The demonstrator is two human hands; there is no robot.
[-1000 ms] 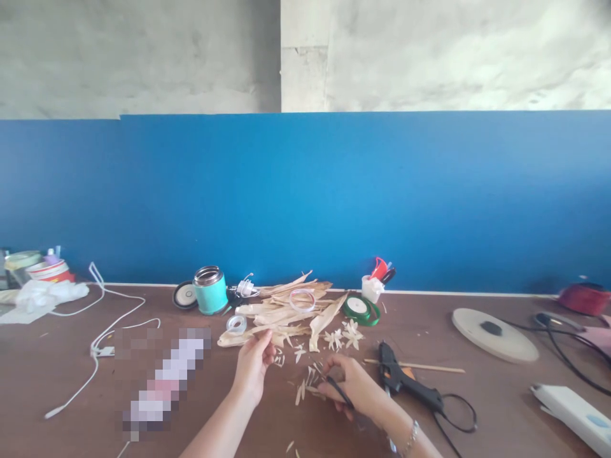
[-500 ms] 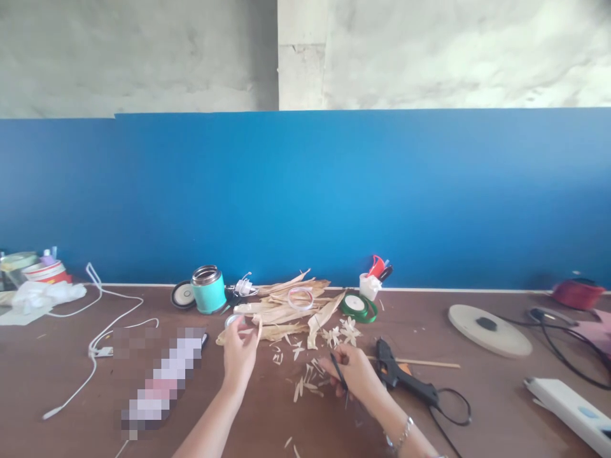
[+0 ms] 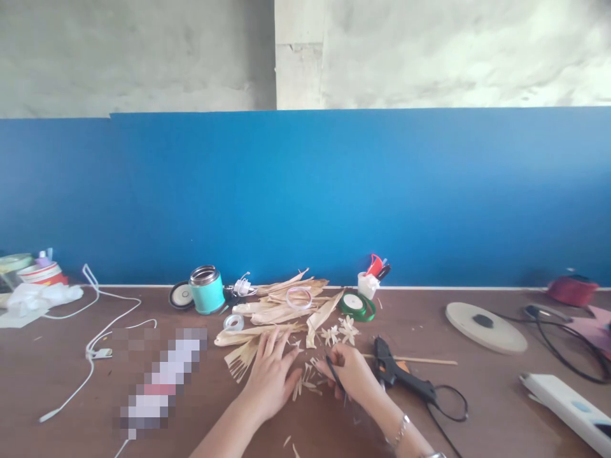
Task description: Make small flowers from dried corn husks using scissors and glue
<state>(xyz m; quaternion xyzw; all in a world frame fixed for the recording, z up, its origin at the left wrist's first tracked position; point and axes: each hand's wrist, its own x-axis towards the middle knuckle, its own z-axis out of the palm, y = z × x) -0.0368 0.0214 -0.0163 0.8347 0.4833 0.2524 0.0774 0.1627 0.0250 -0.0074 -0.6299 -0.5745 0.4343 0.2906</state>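
My left hand (image 3: 271,376) lies palm down with its fingers spread, over small cut pieces of dried corn husk and close to a fringed husk piece (image 3: 241,361). My right hand (image 3: 352,374) is closed around what look like black-handled scissors (image 3: 335,374); their blades are hard to make out. Between the hands lie several pale husk slivers (image 3: 309,383). Beyond them are two husk flowers, one of them a star-shaped flower (image 3: 348,330), and a pile of dried corn husks (image 3: 272,313). A clear tape roll (image 3: 233,322) sits left of the pile.
A black glue gun (image 3: 398,375) and a thin wooden stick (image 3: 429,361) lie right of my right hand. Farther back stand a turquoise canister (image 3: 207,292), a green ribbon spool (image 3: 354,304) and a white cup (image 3: 368,286). A round pale disc (image 3: 501,334) lies at right, white cables (image 3: 114,305) at left.
My left hand has moved right and toward me, from beside the tape roll to the cut husk pieces, and its fingers have spread. My right hand stays in nearly the same place.
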